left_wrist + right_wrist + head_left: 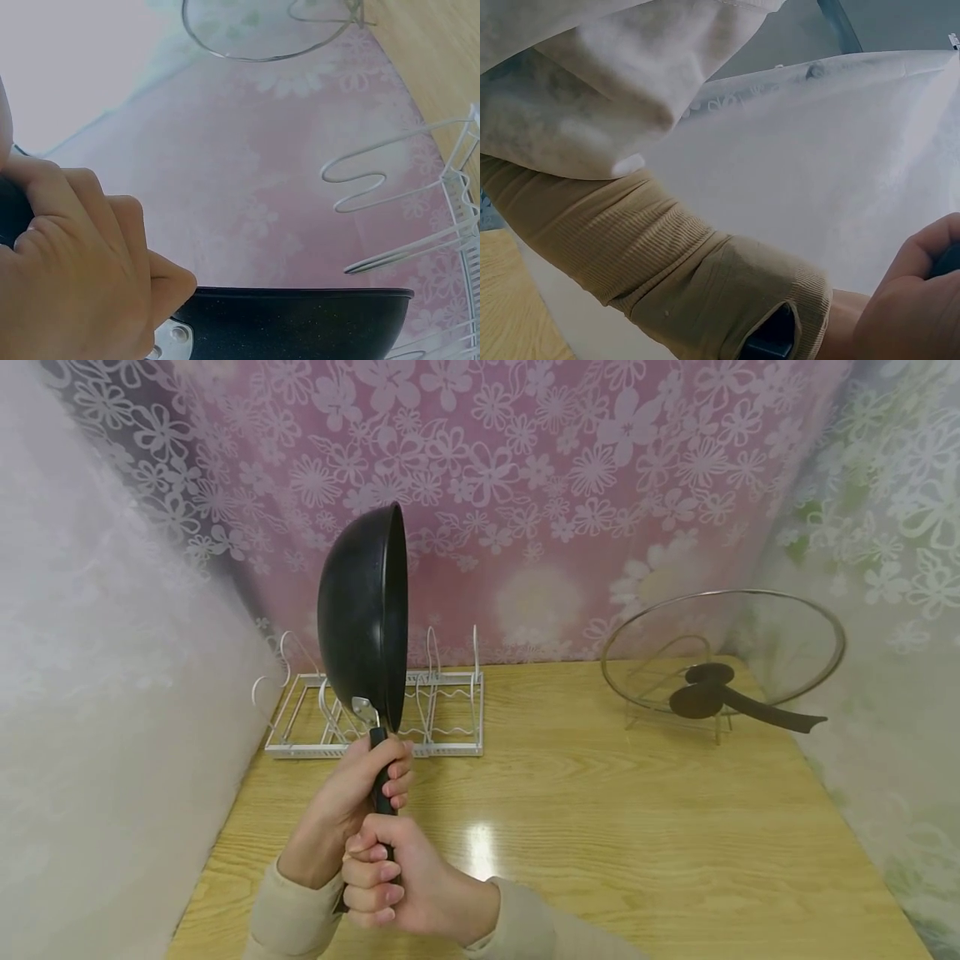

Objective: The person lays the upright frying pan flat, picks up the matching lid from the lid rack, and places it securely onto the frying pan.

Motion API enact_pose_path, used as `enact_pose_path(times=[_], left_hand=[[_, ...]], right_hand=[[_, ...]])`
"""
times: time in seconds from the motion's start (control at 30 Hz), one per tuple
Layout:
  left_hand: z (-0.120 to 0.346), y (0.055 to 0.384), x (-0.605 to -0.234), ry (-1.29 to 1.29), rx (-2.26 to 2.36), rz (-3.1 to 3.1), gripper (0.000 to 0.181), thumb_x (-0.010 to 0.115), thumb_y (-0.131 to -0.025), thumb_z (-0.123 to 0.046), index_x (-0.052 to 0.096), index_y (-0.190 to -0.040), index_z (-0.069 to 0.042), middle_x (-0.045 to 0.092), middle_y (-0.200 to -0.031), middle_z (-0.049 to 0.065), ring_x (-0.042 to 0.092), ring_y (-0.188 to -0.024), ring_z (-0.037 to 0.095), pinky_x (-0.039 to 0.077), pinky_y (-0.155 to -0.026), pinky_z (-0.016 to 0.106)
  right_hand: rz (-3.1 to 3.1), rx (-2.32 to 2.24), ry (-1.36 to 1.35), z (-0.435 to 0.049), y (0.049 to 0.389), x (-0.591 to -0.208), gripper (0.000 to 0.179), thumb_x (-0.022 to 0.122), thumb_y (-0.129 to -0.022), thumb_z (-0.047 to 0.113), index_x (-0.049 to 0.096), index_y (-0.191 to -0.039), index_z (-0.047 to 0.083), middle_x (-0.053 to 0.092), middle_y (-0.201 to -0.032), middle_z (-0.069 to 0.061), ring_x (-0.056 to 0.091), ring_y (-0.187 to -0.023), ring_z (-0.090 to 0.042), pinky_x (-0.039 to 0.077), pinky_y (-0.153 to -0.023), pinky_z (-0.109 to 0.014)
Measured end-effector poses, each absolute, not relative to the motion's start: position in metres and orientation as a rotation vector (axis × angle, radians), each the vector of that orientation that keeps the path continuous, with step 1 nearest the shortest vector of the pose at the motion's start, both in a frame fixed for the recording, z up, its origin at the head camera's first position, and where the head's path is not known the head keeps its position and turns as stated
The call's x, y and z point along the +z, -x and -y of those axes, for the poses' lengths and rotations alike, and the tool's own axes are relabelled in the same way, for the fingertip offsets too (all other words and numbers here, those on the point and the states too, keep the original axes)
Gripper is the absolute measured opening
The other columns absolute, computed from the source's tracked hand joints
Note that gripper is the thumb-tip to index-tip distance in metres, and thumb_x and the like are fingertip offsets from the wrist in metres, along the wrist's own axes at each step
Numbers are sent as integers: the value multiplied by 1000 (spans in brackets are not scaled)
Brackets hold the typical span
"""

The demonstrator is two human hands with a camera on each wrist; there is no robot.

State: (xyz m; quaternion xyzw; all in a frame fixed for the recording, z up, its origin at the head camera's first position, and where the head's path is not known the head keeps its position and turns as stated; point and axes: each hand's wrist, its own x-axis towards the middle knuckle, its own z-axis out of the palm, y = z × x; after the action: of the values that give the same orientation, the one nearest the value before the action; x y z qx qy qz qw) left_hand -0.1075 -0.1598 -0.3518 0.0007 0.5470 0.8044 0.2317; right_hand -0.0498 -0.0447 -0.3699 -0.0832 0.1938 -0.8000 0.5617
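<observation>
Head view, pan: one pan (352, 618), just beyond the grip, turned on edge, hollow facing right
Handle: one handle (383, 799), black, running through the grip
Hands: two; left hand (363, 781) nearer the pan, right hand (423, 881) just below it
Grip: both hands clasp the handle, fingers wrapped round
Arms: two sleeves (296, 914), converging on the grip from either side
Rack: one white rack (300, 749) on one table (600, 827), beyond the grip, partly behind the pan
Lid: one glass lid (723, 647), right of the grip, well apart, propped at one wire stand (717, 728)
Left wrist view, fist: one, knuckles bent, just beside the pan and two rivets (178, 334)
Right wrist view, edge: one hand cut off, which one I cannot tell; a tan sleeve runs to it
</observation>
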Motion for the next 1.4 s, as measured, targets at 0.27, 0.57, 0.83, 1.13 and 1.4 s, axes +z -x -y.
enact_pose_path(times=[0.27, 0.57, 0.83, 1.13, 1.4], left_hand=[[158, 100, -346, -21, 2240, -1499, 24, 48, -101, -10, 38, -78, -10, 39, -59, -6, 40, -45, 4, 41, -44, 16], [155, 93, -338, -43, 2249, -1507, 19, 46, -100, -9, 36, -84, -8, 40, -60, -6, 39, -45, 4, 41, -44, 16], [152, 89, -334, -51, 2264, -1513, 21, 46, -99, -7, 35, -82, -9, 40, -59, -5, 40, -44, 4, 42, -43, 17], [149, 85, -329, -96, 2284, -1480, 23, 47, -99, -7, 35, -80, -10, 40, -59, -6, 41, -43, 4, 42, -43, 17], [146, 83, -326, -104, 2293, -1485, 21, 47, -99, -7, 35, -82, -10, 40, -59, -5, 41, -43, 4, 42, -42, 17]], right_hand=[[-519, -1917, 296, 43, 43, -367, 33, 26, -85, 15, 29, -53, 26, 29, -43, 16, 23, -35, 0, 14, -40, -20], [-523, -1916, 322, 39, 36, -363, 34, 27, -86, 15, 30, -54, 25, 30, -44, 17, 24, -36, 1, 13, -40, -20], [-523, -1906, 302, 36, 31, -359, 34, 27, -86, 15, 30, -54, 25, 29, -43, 17, 23, -35, 0, 13, -40, -21], [-535, -1917, 308, 34, 28, -356, 32, 28, -86, 15, 29, -55, 25, 28, -43, 17, 22, -35, 0, 12, -40, -21], [-540, -1921, 321, 31, 25, -355, 32, 29, -86, 16, 29, -55, 25, 29, -43, 17, 21, -35, -1, 13, -40, -21]])
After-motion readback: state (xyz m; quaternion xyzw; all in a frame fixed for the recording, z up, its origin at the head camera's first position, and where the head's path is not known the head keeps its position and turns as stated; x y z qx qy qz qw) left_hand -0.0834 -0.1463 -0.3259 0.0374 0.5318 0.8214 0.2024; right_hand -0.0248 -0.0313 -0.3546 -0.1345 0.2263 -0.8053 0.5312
